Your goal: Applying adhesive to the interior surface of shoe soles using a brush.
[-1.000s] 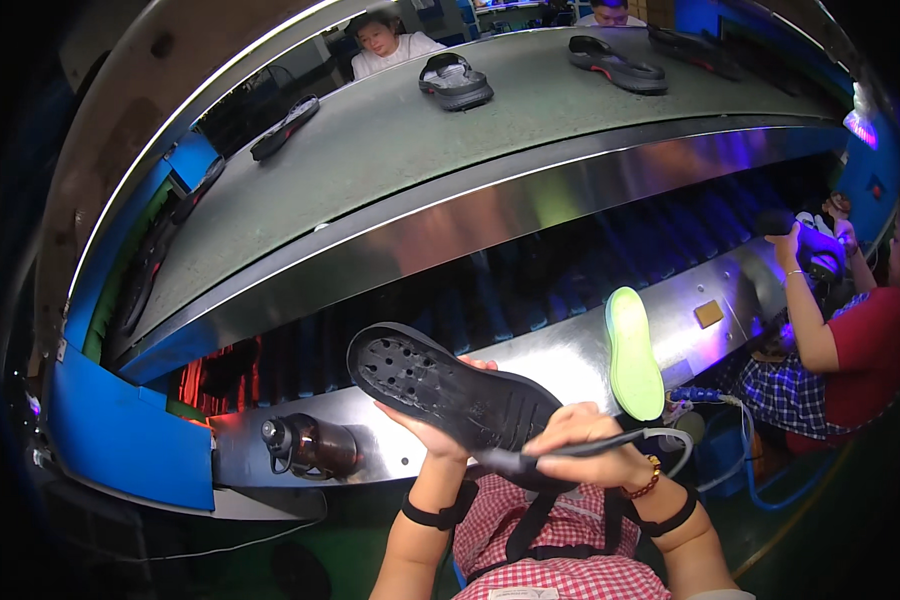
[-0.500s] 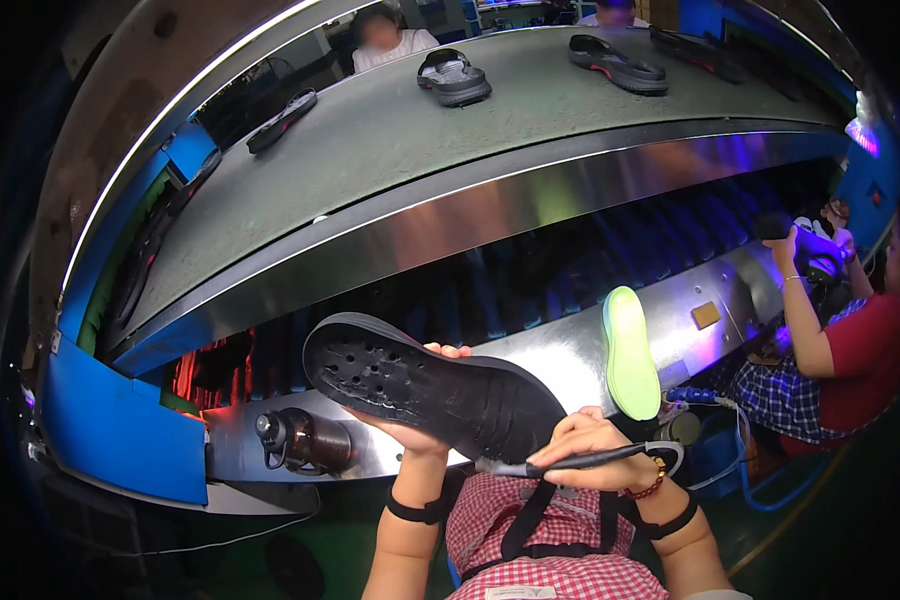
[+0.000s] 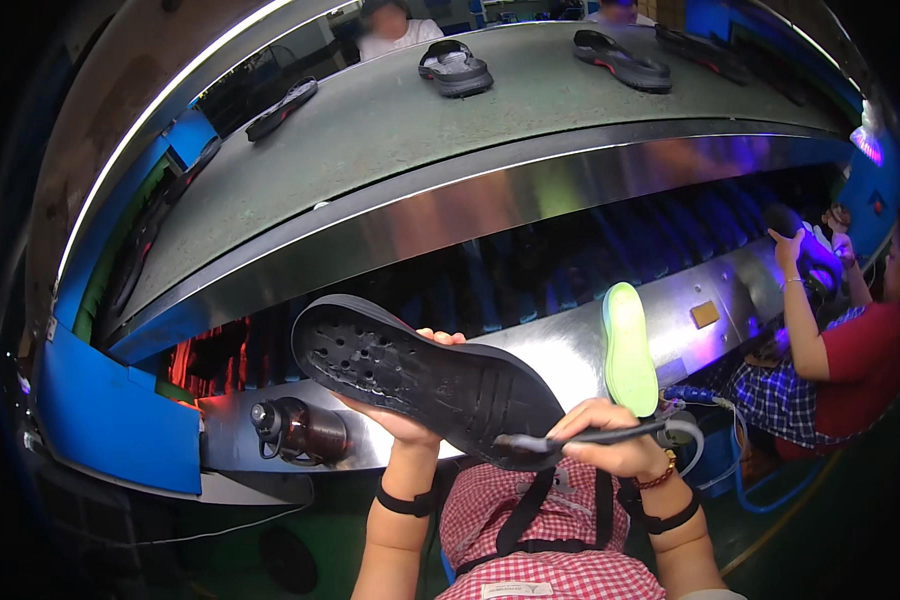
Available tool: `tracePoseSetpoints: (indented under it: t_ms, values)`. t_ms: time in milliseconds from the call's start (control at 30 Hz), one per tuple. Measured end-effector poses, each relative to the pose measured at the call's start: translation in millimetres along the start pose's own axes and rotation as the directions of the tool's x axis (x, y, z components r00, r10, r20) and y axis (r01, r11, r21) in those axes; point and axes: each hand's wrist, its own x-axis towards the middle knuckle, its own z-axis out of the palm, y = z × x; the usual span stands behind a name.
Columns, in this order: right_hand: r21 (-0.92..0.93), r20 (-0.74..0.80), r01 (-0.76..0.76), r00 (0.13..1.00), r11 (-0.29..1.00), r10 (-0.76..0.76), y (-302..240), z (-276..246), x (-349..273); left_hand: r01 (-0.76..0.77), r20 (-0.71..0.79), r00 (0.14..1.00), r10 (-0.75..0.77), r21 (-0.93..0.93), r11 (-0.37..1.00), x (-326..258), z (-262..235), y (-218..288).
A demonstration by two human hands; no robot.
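Note:
A large black shoe sole point(image 3: 430, 380) rests in my left hand point(image 3: 400, 420), its hollowed side facing up. My fingers wrap under it, with fingertips showing over the far edge. The end with several holes has a wet-looking shine and points left and away. My right hand point(image 3: 610, 440) pinches a dark-handled brush point(image 3: 595, 437), and a pale hose point(image 3: 698, 445) curves off its back end. Its bristle tip lies over the ridged near-right end of the sole; whether it touches is hard to tell. Beyond my right hand, a lime-yellow sole point(image 3: 630, 350) lies on the metal ledge point(image 3: 560, 350).
Behind the ledge runs a green conveyor belt point(image 3: 370, 140) carrying several dark shoe parts point(image 3: 456, 70). A dark bottle point(image 3: 300, 430) stands left on the ledge, a yellowish block point(image 3: 705, 315) right. A co-worker in red point(image 3: 860, 360) handles a dark piece nearby. A blue panel point(image 3: 120, 420) borders the left.
The brush has moved from the sole's near edge in over its hollowed face, up and to the left. My left hand still holds the sole. The co-worker's dark piece has shifted slightly.

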Motion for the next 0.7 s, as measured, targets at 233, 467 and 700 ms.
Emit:
tracePoseSetpoints:
  t_ms: [233, 467, 700]
  values:
    - [0.327, -0.046, -0.067, 0.995, 0.943, 0.087, 2, -9, -7, 0.035, 0.077, 0.996, -0.042, 0.088, 0.996, 2, 10, 5]
    - [0.188, 0.231, 0.107, 0.961, 0.976, -0.15, 7, -16, -5, 0.067, 0.214, 0.974, -0.077, 0.053, 0.996, 4, 5, 15]
    - [0.577, -0.102, -0.009, 0.991, 0.816, 0.083, 27, 2, -12, 0.079, -0.163, 0.984, -0.071, 0.047, 0.996, 5, 28, 20]
